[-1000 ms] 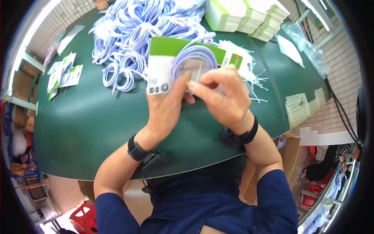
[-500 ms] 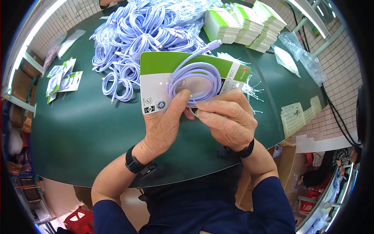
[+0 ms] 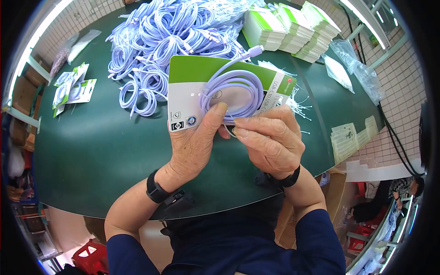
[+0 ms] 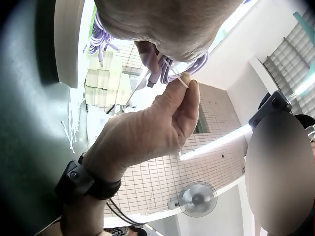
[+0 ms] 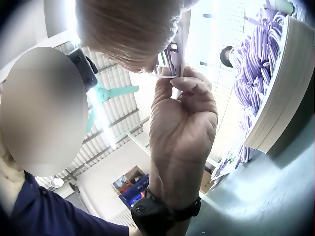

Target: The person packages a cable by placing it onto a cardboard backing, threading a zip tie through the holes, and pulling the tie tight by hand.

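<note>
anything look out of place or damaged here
No damage shows. On the printed card, the purple cable's connector juts past the green top edge, outside its coil. The loose white cable ties look untidy, splayed across the table near neat card stacks.

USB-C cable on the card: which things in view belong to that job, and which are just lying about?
Likely part of the job:
left hand, holding the green-and-white card and coiled purple USB-C cable
right hand, pinching a white cable tie
purple cable pile
card stacks
loose white ties
carded cables

Likely just lying about:
clear plastic bag
yellowish sheets
red plastic stool
</note>
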